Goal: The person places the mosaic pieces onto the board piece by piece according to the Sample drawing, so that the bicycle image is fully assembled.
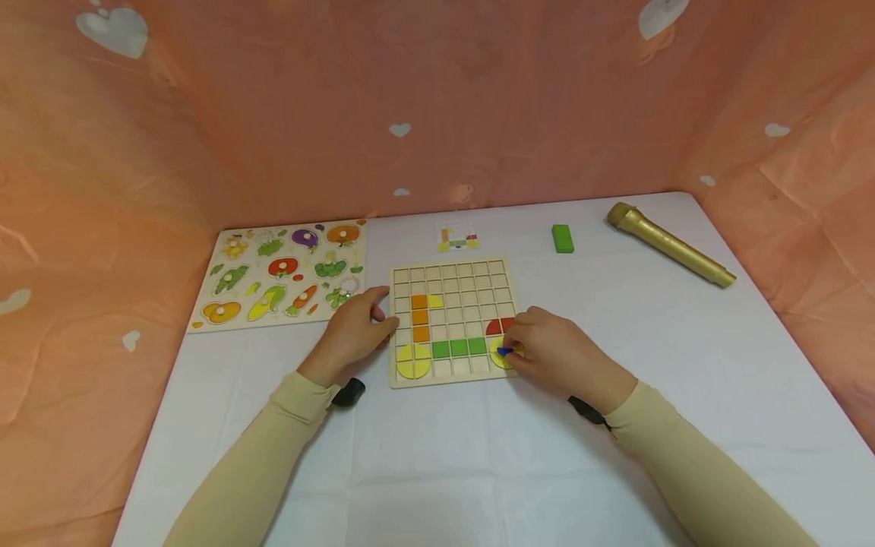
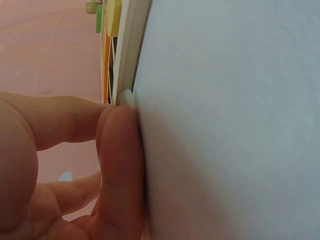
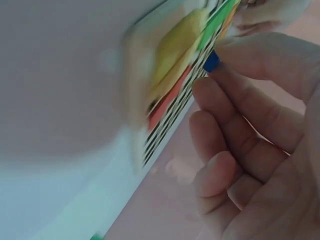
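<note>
A square wooden grid board (image 1: 472, 292) lies on the white table. Fitted in it are orange squares (image 1: 420, 317), green squares (image 1: 459, 347), a yellow circle (image 1: 413, 362) at the lower left and red pieces (image 1: 500, 326) at the right. My left hand (image 1: 352, 330) touches the board's left edge with fingertips and thumb. Over the lower right corner, my right hand (image 1: 560, 353) pinches a small blue piece (image 3: 211, 61) between thumb and index finger, its other fingers loosely bent. That hand partly hides the yellow pieces (image 1: 497, 355) beneath it; the blue piece's full shape is covered.
Behind the board lies a small pattern card (image 1: 457, 235) with a coloured design. A vegetable peg puzzle (image 1: 256, 266) is at the back left. Toward the back right are a green block (image 1: 563, 238) and a gold microphone (image 1: 673, 247). Pink cloth (image 1: 437, 99) surrounds the table's rear and sides.
</note>
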Tool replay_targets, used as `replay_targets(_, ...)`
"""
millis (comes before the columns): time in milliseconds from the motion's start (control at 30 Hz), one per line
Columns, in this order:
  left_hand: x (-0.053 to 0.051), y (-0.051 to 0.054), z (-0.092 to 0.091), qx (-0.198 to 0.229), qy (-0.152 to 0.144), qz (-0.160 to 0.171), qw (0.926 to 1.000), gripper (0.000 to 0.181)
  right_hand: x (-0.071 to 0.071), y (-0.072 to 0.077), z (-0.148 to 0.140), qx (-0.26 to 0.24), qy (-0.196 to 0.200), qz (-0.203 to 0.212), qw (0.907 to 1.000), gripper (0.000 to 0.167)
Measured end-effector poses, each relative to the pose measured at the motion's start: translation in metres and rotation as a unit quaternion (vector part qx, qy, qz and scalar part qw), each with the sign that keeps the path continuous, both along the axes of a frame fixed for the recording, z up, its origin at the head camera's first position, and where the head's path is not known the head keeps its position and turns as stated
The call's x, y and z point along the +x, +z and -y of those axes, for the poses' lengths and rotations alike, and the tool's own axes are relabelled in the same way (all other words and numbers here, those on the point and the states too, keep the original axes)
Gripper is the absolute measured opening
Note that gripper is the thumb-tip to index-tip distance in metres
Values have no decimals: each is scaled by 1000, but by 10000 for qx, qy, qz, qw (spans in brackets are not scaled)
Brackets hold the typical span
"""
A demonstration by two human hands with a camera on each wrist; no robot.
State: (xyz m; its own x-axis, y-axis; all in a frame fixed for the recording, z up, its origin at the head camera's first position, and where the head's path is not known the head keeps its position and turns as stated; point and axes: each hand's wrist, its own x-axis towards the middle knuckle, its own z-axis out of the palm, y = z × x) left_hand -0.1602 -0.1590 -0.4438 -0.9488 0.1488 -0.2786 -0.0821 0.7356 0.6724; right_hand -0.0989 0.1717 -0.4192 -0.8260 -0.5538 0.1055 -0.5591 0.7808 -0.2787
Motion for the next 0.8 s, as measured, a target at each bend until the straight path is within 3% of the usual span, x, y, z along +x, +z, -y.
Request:
replay_targets(300,-2,1,1,-118,-97,-53,9999,70,-5,-4,43,48,610,58,9981,5)
replay_targets(800,-1,1,1,-176,-141,-117,9997,70,-8,-11,54,28,729,-62,9973,7)
